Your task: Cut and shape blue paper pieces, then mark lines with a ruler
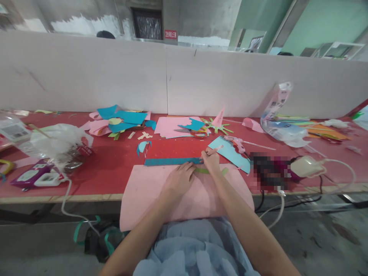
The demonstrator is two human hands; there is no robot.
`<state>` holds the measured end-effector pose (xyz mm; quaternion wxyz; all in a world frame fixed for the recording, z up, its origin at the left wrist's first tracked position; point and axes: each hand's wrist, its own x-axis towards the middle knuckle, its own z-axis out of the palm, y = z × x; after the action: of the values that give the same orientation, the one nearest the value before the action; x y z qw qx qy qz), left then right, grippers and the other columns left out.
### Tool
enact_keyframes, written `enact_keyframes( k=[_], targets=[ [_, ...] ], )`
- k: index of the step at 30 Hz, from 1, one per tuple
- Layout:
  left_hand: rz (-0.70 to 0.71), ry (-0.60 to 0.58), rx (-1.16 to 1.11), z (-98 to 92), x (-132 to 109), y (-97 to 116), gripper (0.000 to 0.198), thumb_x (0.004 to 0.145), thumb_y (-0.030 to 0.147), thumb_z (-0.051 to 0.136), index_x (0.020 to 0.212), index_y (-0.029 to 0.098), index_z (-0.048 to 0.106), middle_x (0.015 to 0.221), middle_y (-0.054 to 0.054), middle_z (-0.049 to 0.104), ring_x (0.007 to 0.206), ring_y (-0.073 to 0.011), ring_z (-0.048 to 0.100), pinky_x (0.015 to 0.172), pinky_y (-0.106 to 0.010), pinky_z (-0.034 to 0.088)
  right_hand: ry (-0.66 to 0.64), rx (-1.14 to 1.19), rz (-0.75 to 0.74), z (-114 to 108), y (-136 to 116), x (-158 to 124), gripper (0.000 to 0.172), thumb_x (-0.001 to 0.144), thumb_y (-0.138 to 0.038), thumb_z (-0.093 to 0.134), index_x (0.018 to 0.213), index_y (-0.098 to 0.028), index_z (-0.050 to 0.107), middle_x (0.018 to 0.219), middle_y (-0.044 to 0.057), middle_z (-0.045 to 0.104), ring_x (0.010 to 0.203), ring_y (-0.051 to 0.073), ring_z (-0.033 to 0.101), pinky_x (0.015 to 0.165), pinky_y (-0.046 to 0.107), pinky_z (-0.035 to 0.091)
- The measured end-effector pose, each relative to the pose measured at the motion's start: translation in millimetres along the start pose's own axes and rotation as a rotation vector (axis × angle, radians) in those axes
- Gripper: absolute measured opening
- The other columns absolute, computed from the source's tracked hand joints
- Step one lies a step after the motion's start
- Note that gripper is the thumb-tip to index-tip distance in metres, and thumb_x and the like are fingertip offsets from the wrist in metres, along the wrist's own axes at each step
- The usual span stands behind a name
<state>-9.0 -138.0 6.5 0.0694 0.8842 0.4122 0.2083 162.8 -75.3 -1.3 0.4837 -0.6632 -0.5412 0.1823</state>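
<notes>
A large pink sheet of paper (152, 191) lies before me and hangs over the table's front edge. Along its far edge runs a straight blue strip (161, 161), which looks like a ruler. My left hand (182, 175) rests flat on the sheet, fingers extended, fingertips at the strip's near edge. At the strip's right end, my right hand (211, 159) is closed in a pinch around a slim pale pen-like stick (219, 148); its lower tip is hidden. A curved green paper strip (202, 171) lies on the sheet, partly behind my right wrist.
Scissors (195, 133) with orange handles lie beyond, near pink and blue paper. A pink glue gun (238, 145) rests on light blue card (230, 153) at right. Plastic bags (61, 140) and paper scraps (126, 119) occupy the left. A white partition (115, 76) stands behind.
</notes>
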Motion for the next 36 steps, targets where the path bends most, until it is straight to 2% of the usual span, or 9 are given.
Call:
enact_keyframes(
  k=[4, 17, 29, 36],
  targets=[
    [0.002, 0.003, -0.005, -1.4, -0.1, 0.8, 0.035, 0.090, 0.017, 0.041, 0.122, 0.015, 0.055, 0.134, -0.008, 0.053, 0.127, -0.0198, 0.044, 0.109, -0.037, 0.035, -0.020, 0.040, 0.020, -0.4, -1.5, -0.5, 0.020, 0.075, -0.033, 0.047, 0.059, -0.023, 0.039, 0.053, -0.003, 0.060, 0.045, 0.014, 0.060, 0.045, 0.021, 0.042],
    [-0.007, 0.003, -0.008, 1.4, -0.3, -0.6, 0.035, 0.091, 0.017, 0.041, 0.122, 0.016, 0.055, 0.134, -0.008, 0.052, 0.128, -0.0196, 0.044, 0.109, -0.037, 0.034, -0.012, -0.021, -0.015, 0.1, 2.4, 1.1, 0.021, 0.074, -0.031, 0.047, 0.056, -0.023, 0.038, 0.049, -0.003, 0.059, 0.051, 0.015, 0.060, 0.049, 0.021, 0.042],
    [0.007, 0.010, 0.006, 2.5, -0.5, -1.6, 0.034, 0.091, 0.019, 0.041, 0.122, 0.016, 0.055, 0.134, -0.008, 0.052, 0.127, -0.0196, 0.044, 0.109, -0.038, 0.035, 0.009, -0.028, -0.008, 0.6, 3.2, 0.9, 0.020, 0.075, -0.030, 0.045, 0.057, -0.023, 0.039, 0.048, -0.005, 0.054, 0.047, 0.013, 0.058, 0.050, 0.021, 0.043],
    [-0.007, 0.008, -0.010, -0.8, -0.5, 0.7, 0.035, 0.090, 0.017, 0.041, 0.122, 0.016, 0.055, 0.134, -0.007, 0.053, 0.127, -0.0195, 0.044, 0.109, -0.036, 0.035, 0.040, 0.106, 0.017, -4.1, -1.8, -2.2, 0.020, 0.076, -0.032, 0.045, 0.060, -0.024, 0.038, 0.054, -0.003, 0.058, 0.043, 0.013, 0.057, 0.044, 0.021, 0.042]
  ],
)
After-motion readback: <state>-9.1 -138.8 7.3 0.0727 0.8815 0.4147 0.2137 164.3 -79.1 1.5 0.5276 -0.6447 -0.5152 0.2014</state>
